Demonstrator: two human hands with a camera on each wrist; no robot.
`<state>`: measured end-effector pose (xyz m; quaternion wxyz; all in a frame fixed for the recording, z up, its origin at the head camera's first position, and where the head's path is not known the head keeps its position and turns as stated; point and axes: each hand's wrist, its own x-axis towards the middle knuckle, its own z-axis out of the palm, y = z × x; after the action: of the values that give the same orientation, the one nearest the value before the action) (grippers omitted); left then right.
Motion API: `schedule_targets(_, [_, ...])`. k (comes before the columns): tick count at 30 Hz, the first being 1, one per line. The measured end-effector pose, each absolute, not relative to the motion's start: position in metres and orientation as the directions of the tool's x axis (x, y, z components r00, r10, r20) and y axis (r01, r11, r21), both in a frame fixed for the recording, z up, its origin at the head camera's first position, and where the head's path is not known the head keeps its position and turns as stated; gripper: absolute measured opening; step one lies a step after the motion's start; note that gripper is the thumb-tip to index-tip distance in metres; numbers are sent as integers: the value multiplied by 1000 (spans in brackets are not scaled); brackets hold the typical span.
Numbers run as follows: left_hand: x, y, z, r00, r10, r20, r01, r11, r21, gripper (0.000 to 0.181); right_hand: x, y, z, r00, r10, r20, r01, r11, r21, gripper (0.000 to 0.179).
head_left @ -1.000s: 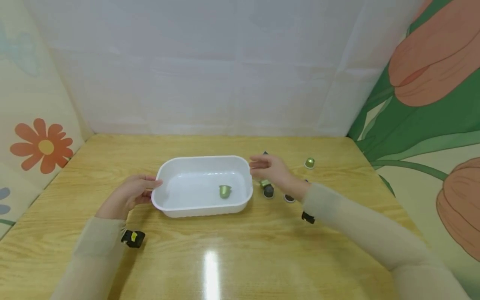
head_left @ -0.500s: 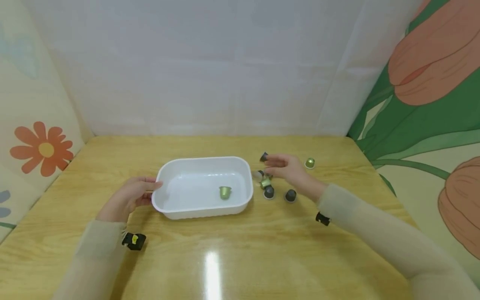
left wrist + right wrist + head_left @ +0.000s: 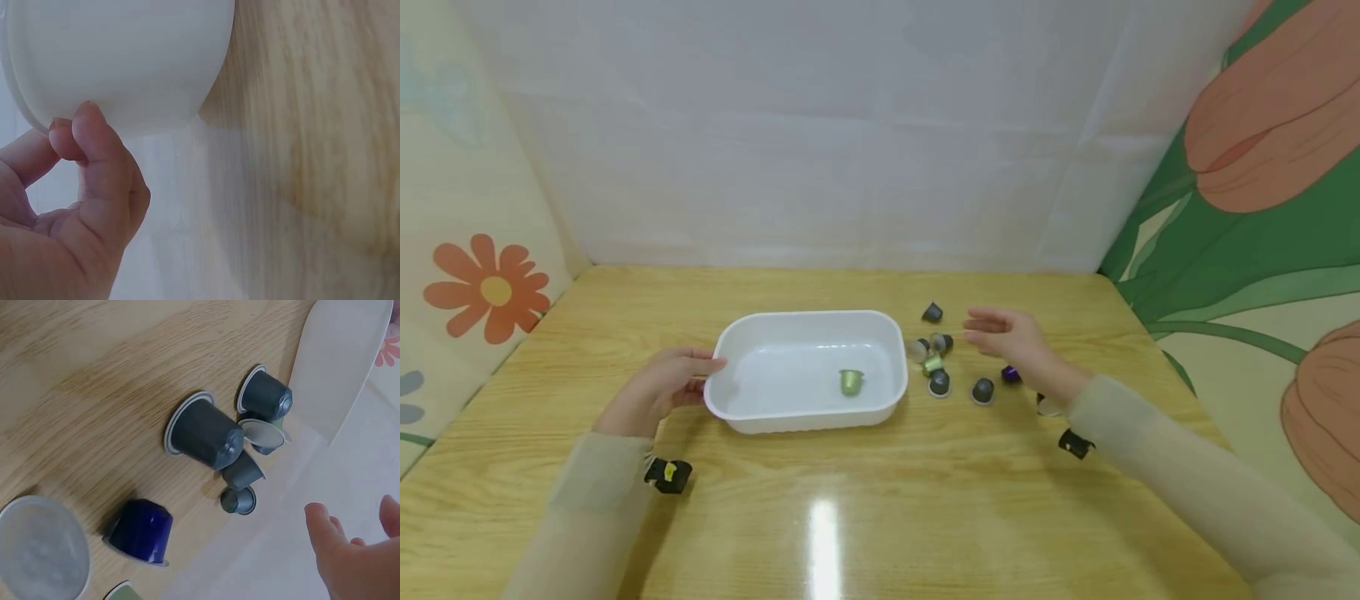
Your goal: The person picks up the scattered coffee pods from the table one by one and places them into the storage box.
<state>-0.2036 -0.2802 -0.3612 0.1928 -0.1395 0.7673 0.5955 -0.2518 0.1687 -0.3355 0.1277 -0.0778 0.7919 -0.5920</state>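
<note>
My left hand [image 3: 658, 387] grips the left end of a white plastic basin [image 3: 805, 422], the thumb over its rim. In the left wrist view the fingertips [image 3: 90, 119] press the basin's outer wall. One green coffee capsule [image 3: 850, 382] lies inside the basin. My right hand [image 3: 1011, 342] hovers over the table right of the basin, thumb and fingers apart, holding nothing. Near it are a purple-blue capsule [image 3: 142, 531], a dark grey capsule [image 3: 203, 434] and another dark capsule [image 3: 932, 312]. A light green capsule [image 3: 932, 364] sits among several dark ones beside the basin.
A capsule with its pale lid [image 3: 44, 550] facing the camera lies partly behind the right wrist in the head view. Part of another green capsule [image 3: 124, 592] shows at the right wrist view's lower edge. A white sheet [image 3: 850, 167] hangs behind the wooden table [image 3: 745, 517].
My right hand has moved right, from beside the basin's right rim past the cluster of capsules, uncovering several of them. The left hand and the basin stay in place.
</note>
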Motion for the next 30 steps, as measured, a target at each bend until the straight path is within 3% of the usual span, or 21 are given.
schedule_targets(30, [-204,-279,-361,-885,17,-465,-447,253,858,42,-237,232,-350,-986,-132,-103,38,422,-906,53])
